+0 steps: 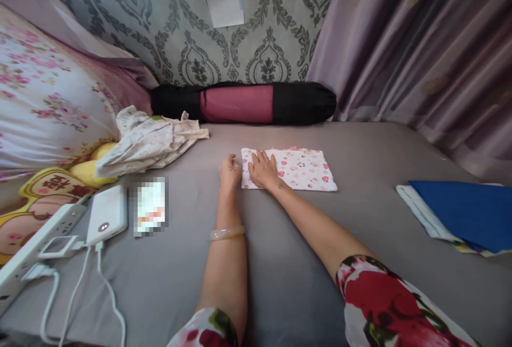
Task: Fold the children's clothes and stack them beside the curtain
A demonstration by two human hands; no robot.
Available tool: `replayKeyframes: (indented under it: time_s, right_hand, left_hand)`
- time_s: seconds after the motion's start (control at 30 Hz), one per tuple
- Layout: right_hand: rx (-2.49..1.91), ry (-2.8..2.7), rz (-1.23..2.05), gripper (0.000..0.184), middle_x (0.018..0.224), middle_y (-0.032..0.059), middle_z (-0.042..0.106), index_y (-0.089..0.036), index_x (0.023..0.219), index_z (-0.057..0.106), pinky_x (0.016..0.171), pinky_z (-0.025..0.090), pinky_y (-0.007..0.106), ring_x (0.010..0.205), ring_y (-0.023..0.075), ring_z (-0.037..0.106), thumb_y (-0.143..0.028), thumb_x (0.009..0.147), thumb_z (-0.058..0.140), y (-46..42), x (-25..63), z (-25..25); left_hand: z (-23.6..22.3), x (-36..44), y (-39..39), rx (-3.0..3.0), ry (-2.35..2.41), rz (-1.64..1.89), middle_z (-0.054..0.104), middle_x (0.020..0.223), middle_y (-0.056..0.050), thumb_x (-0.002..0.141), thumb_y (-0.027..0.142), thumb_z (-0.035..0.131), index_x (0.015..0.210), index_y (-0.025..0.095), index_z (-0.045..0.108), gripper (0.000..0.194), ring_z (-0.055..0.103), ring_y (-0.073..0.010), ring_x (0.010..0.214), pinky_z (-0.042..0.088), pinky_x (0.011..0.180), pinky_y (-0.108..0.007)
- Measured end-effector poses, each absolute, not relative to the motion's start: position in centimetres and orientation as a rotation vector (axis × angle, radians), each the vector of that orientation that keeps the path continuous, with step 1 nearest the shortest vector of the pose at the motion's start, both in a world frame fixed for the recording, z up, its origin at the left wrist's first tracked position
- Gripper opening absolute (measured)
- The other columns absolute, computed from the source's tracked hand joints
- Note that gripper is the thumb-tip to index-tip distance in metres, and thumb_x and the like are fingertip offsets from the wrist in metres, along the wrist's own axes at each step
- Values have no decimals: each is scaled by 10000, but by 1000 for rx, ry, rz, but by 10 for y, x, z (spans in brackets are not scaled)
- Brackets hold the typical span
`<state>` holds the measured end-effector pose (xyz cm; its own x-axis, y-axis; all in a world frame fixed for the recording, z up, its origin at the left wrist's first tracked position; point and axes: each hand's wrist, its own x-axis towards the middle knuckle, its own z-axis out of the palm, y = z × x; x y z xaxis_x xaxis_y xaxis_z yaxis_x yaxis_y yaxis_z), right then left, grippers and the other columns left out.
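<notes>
A folded white cloth with pink hearts and small flowers lies flat on the grey bed sheet. My right hand rests palm down on its left part, fingers spread. Just off the cloth's left edge is my left hand, set on the sheet with its fingers slightly bent and partly hidden; nothing shows in it. A pale bangle circles my left forearm.
Left are a crumpled cloth, a power bank with cables, a power strip and a blurred-out item. Folded blue fabric lies right. A black and pink roll lines the wall.
</notes>
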<state>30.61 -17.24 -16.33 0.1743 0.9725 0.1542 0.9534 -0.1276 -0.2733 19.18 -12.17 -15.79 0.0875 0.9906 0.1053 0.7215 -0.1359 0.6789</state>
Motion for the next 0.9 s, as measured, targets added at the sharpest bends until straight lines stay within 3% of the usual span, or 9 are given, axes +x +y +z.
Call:
replayKeyframes:
  time_s: [0.63, 0.9]
  right_hand:
    - [-2009, -1964, 56, 488, 1509, 138, 386, -122, 1412, 428, 1141, 151, 497, 1399, 252, 302, -318, 989, 283, -147, 292, -166]
    - [-2010, -1988, 85, 509, 1545, 127, 319, -112, 1437, 399, 1154, 134, 507, 1427, 250, 249, -325, 996, 262, -164, 291, -158]
  left_hand:
    - [-159, 188, -116, 1789, 1643, 842, 642, 1254, -149, 868, 96, 350, 1198, 129, 616, 425, 573, -210, 1210, 439, 1012, -342]
    - [-153, 189, -120, 1780, 1645, 827, 633, 1268, -151, 856, 81, 367, 1216, 126, 607, 436, 572, -208, 1214, 440, 999, -312]
